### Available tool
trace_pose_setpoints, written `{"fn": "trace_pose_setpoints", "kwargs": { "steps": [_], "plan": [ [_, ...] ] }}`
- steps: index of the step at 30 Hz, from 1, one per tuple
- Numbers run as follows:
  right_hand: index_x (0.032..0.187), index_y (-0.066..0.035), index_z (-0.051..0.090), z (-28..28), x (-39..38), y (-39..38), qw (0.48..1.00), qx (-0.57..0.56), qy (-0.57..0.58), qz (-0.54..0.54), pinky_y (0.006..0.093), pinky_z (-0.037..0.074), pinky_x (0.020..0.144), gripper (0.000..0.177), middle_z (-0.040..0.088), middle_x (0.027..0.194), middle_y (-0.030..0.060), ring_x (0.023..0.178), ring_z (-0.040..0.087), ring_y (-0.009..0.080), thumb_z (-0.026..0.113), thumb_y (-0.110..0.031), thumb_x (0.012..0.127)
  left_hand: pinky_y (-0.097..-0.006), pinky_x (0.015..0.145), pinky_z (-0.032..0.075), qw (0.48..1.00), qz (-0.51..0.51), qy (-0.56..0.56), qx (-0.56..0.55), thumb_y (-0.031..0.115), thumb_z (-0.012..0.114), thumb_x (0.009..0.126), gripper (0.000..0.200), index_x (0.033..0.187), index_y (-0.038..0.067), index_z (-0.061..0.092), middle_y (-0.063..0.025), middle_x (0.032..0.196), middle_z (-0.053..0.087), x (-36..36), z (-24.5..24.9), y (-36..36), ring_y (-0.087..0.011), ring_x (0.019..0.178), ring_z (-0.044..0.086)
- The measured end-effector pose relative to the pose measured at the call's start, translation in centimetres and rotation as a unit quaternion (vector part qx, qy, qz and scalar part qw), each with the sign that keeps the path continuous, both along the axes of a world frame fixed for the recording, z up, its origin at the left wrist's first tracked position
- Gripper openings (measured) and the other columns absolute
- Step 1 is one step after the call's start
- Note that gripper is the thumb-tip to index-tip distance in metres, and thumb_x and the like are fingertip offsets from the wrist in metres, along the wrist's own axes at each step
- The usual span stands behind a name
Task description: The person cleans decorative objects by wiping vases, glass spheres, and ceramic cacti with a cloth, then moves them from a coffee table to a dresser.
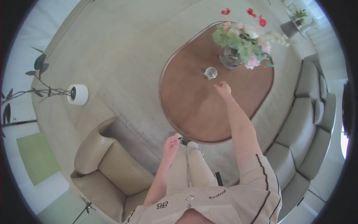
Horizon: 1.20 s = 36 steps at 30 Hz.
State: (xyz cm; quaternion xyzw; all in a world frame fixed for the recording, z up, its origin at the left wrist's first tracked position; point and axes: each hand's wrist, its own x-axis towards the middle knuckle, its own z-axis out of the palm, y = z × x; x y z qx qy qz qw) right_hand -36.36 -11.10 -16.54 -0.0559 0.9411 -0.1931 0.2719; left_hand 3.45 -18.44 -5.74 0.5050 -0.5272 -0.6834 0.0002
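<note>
My right hand (223,89) reaches out over the brown oval table (190,108), its fingers curled together. Whether anything is inside them is hidden. Just beyond its fingertips, a small clear glass piece (210,73) stands on the tabletop, apart from the hand. Farther back is a clear glass vase (231,57) with pink and white flowers and green leaves (244,48). My left hand (171,145) hangs in the air above my legs, near the table's front edge. Its fingers are loosely bent and apart, with nothing visible in them.
A tan armchair (115,171) is on the left, and a grey sofa (294,130) curves along the right. A white pot (78,94) with a dark-leaved plant stands on the floor. Red flowers (262,21) show beyond the table, and a small side table (297,23) stands at the far right.
</note>
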Motion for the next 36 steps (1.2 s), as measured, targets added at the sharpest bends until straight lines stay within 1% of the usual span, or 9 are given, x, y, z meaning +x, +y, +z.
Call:
{"fn": "trace_pose_setpoints", "kwargs": {
  "steps": [3,8,15,23,25,27,30,33,36],
  "plan": [
    [0.125,-0.012,0.051,-3.5,-1.9,-2.6,1.0,-0.014,0.025,0.005,0.039,0.042,0.096,0.063,0.054,0.121,0.015,0.112,0.054,0.0305,0.064,-0.048,0.075,-0.029,0.091,0.043,1.0,-0.004,-0.015,0.009,0.03,0.058,0.091,0.036,0.119,0.008,0.057,-0.0075,0.117,0.061,0.9,-3.3,0.2,-0.0179,0.108,0.056],
    [0.141,-0.018,0.033,-8.1,-4.5,-5.8,0.996,-0.002,0.077,0.053,0.0404,0.038,0.101,0.081,0.04,0.132,0.016,0.121,0.046,0.0326,0.068,-0.041,0.072,-0.0288,0.091,0.042,0.997,0.031,-0.069,0.023,0.027,0.055,0.091,0.034,0.12,0.009,0.056,-0.009,0.119,0.06,2.4,-7.9,0.7,-0.0188,0.108,0.056],
    [0.145,-0.017,0.024,-10.4,-6.7,-8.2,0.997,0.011,0.052,0.064,0.0449,0.038,0.1,0.087,0.033,0.137,0.0215,0.119,0.046,0.0415,0.066,-0.04,0.072,-0.0292,0.092,0.042,0.993,0.034,-0.106,0.04,0.031,0.058,0.09,0.037,0.12,0.009,0.056,-0.0107,0.119,0.061,3.8,-10.4,1.1,-0.0207,0.108,0.056],
    [0.132,-0.018,0.041,-10.7,-6.0,-7.0,0.996,-0.055,0.048,-0.056,0.0379,0.04,0.097,0.078,0.047,0.128,0.0081,0.116,0.05,0.0272,0.07,-0.036,0.062,-0.0278,0.091,0.041,0.992,0.022,-0.115,0.05,0.034,0.058,0.091,0.039,0.121,0.01,0.056,-0.0099,0.12,0.06,3.3,-10.3,0.5,-0.0183,0.109,0.056],
    [0.122,-0.017,0.049,-9.4,-4.2,-6.3,0.959,-0.204,-0.059,-0.187,0.0379,0.045,0.091,0.063,0.053,0.119,0.0038,0.112,0.05,0.0213,0.073,-0.029,0.065,-0.0282,0.092,0.042,0.992,0.022,-0.119,0.041,0.032,0.058,0.09,0.039,0.121,0.009,0.056,-0.0107,0.119,0.061,2.8,-9.0,-0.4,-0.0185,0.109,0.057],
    [0.108,-0.016,0.059,-7.5,-1.9,-4.7,0.835,-0.388,-0.196,-0.337,0.0391,0.052,0.082,0.041,0.059,0.108,0.0002,0.105,0.05,0.0155,0.075,-0.017,0.07,-0.0289,0.094,0.043,0.991,0.017,-0.128,0.038,0.028,0.058,0.09,0.037,0.12,0.007,0.056,-0.0117,0.118,0.061,1.7,-7.4,-1.3,-0.0188,0.109,0.057],
    [0.103,-0.022,0.061,-4.0,3.0,-1.3,0.716,-0.517,-0.289,-0.37,0.0436,0.054,0.082,0.028,0.063,0.11,-0.0027,0.107,0.054,0.0137,0.072,-0.022,0.078,-0.0279,0.094,0.041,0.993,-0.008,-0.111,0.029,0.03,0.056,0.092,0.035,0.119,0.009,0.056,-0.0083,0.118,0.06,-0.4,-5.5,-2.2,-0.0173,0.107,0.055],
    [0.113,-0.017,0.055,2.0,7.8,1.2,0.698,-0.543,-0.318,-0.343,0.0495,0.054,0.081,0.038,0.059,0.119,0.0045,0.109,0.055,0.022,0.069,-0.012,0.078,-0.0294,0.096,0.042,0.997,-0.033,-0.06,-0.021,0.026,0.056,0.093,0.032,0.119,0.008,0.058,-0.0062,0.121,0.059,-4.8,-1.3,-3.0,-0.0169,0.109,0.055],
    [0.119,-0.016,0.053,10.9,12.0,2.7,0.78,-0.493,-0.294,-0.25,0.0455,0.056,0.075,0.048,0.058,0.114,0.0054,0.102,0.056,0.0188,0.07,-0.011,0.075,-0.0296,0.094,0.044,0.998,-0.054,0.034,0.0,0.024,0.057,0.093,0.034,0.122,0.006,0.055,-0.009,0.12,0.059,-9.3,3.8,-2.8,-0.0192,0.109,0.056]
  ]
}}
